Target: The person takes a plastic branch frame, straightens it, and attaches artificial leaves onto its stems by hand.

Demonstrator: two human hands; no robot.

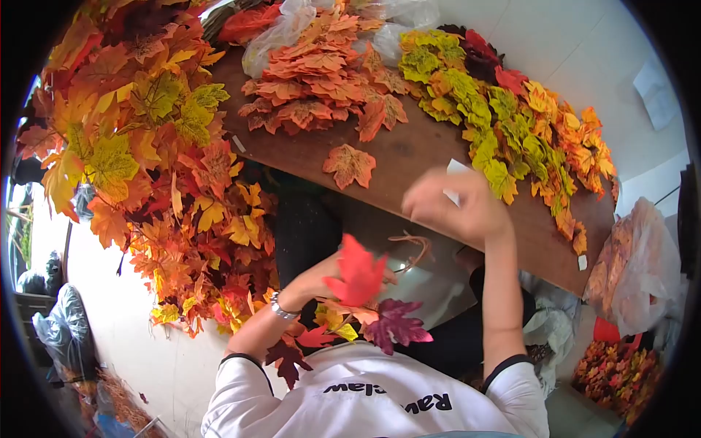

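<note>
My left hand (321, 279), with a watch at the wrist, is closed round a leaf garland low in front of me. A red leaf (358, 271) partly covers its fingers. From the garland hang a purple leaf (398, 325), yellow leaves and dark red ones, and a thin brown stem (418, 248) curls out to the right. Raised over the table edge, my right hand (461, 203) is blurred, its fingers bent; what it holds, if anything, cannot be made out. A single orange leaf (350, 166) lies on the table left of it.
The brown table (416, 157) bears orange leaf stacks (314, 80) and a row of green leaves (478, 109). A large mass of autumn leaves (146, 146) hangs at the left. Plastic bags (642, 270) stand at the right, near a basket of small leaves (617, 376).
</note>
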